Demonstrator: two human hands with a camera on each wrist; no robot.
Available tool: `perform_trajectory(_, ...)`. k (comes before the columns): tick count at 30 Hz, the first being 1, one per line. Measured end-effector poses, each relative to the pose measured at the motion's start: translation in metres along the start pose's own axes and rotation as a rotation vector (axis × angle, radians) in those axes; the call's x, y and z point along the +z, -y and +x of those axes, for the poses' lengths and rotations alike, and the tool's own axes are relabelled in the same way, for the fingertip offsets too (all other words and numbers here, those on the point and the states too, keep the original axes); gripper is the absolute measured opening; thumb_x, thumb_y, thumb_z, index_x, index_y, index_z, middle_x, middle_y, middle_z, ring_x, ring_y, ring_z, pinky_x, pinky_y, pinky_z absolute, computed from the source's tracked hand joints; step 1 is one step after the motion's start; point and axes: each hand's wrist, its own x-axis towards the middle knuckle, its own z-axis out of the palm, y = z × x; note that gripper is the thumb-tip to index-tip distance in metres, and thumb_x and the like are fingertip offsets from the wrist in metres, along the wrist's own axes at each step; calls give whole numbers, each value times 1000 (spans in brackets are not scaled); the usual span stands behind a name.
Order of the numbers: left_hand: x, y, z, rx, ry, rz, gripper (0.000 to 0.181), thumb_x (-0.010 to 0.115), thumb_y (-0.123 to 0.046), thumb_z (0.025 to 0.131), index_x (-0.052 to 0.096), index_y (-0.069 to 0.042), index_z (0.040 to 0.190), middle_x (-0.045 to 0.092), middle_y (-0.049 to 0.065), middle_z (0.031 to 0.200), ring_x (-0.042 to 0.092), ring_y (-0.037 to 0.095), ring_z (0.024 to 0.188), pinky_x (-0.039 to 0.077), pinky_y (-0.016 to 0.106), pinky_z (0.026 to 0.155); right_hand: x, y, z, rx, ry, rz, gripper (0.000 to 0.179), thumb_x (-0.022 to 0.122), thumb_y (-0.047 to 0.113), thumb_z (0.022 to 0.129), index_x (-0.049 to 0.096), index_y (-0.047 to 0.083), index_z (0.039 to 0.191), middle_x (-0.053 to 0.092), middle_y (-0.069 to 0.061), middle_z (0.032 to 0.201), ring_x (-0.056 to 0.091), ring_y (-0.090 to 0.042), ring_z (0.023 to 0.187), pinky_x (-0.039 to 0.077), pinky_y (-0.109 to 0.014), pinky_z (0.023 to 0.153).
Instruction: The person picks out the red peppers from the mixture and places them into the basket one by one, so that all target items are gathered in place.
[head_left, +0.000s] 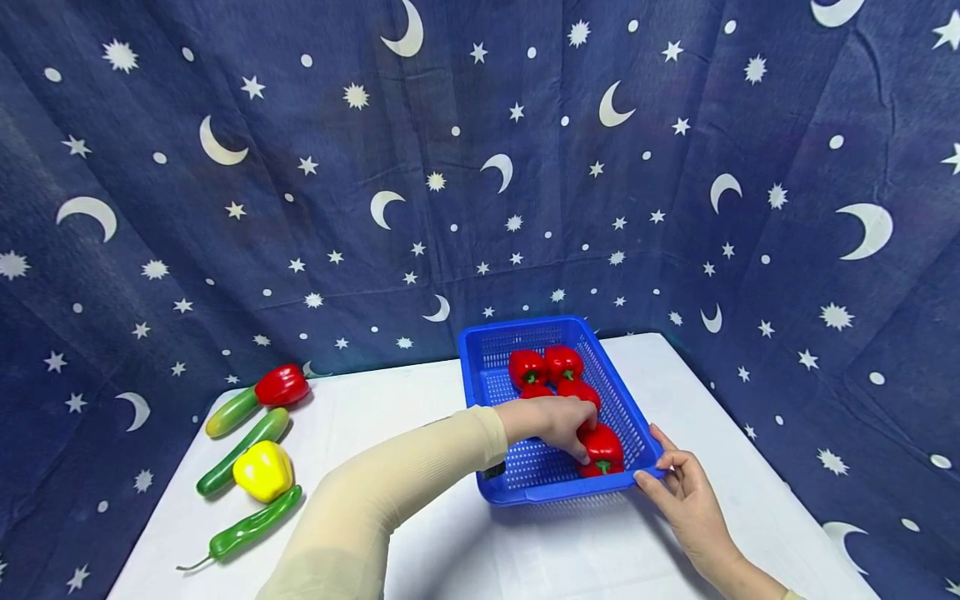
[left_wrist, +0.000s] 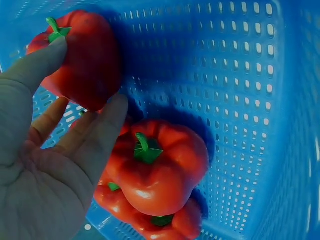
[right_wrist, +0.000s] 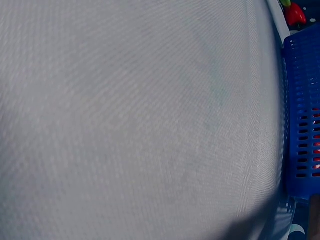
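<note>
A blue plastic basket (head_left: 517, 493) with slotted walls stands on the table and contains several red bell peppers (head_left: 564, 363). Reaching into it from the left, my left hand (head_left: 557, 423) has its thumb and fingers about the red bell pepper (head_left: 604, 448) in the near right corner. In the left wrist view the thumb touches that bell pepper (left_wrist: 92, 60) near its green stem, and the fingertips lie along its other side. My right hand (head_left: 686, 500) holds the basket's near right corner between thumb and fingers. The right wrist view shows only the basket's side (right_wrist: 302, 120).
On the left of the white table (head_left: 390, 417) lie a yellow bell pepper (head_left: 262, 472), a green chili pepper (head_left: 253, 525), two cucumbers (head_left: 243, 450) and another red bell pepper (head_left: 282, 386). A dark blue star-and-moon curtain (head_left: 450, 208) surrounds the table's back and sides.
</note>
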Motion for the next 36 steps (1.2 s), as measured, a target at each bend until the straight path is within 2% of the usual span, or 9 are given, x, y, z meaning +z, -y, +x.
perform_trajectory(6, -1, -2, -1, -37, 11, -23, 50, 84, -43, 84, 60, -21, 122, 61, -6, 105, 56, 7, 94, 50, 22, 88, -1, 0, 0, 3, 2, 7, 31, 62, -3, 100, 34, -9, 111, 24, -16, 166, 45, 5, 130, 50, -21, 97)
perform_trajectory(17, -7, 4, -6, -15, 24, -40, 54, 83, -43, 86, 61, -18, 129, 64, -6, 113, 58, 8, 101, 48, 23, 95, 0, 0, 0, 3, -2, 9, 29, 63, -3, 99, 36, -8, 109, 27, -14, 166, 48, 4, 129, 51, -22, 96)
perform_trajectory(22, -15, 5, -9, 23, -6, -52, 57, 80, -41, 89, 61, -15, 136, 66, -3, 124, 60, 8, 108, 48, 24, 99, 0, 0, 0, 0, -9, 11, 28, 63, -4, 99, 36, -7, 109, 28, -13, 165, 49, 4, 129, 51, -22, 96)
perform_trajectory(29, -32, 10, -22, 51, -41, -149, 56, 78, -40, 91, 61, -18, 140, 66, -2, 129, 60, 7, 110, 53, 28, 96, 0, 0, 0, -4, 0, -10, 30, 62, -2, 100, 35, -8, 110, 25, -15, 166, 47, 6, 129, 50, -20, 96)
perform_trajectory(33, -42, 15, -31, 63, -66, -210, 58, 76, -41, 92, 59, -18, 142, 65, -1, 133, 60, 13, 118, 54, 34, 95, 1, 1, 0, 0, -5, -7, 29, 63, -2, 99, 36, -6, 110, 26, -14, 166, 47, 6, 129, 49, -19, 96)
perform_trajectory(36, -49, 21, -38, 73, -108, -257, 57, 75, -40, 93, 59, -17, 143, 64, 0, 134, 58, 18, 124, 54, 35, 94, 1, 1, 0, 6, -8, 3, 28, 63, -2, 99, 37, -5, 110, 26, -13, 166, 47, 5, 129, 50, -19, 96)
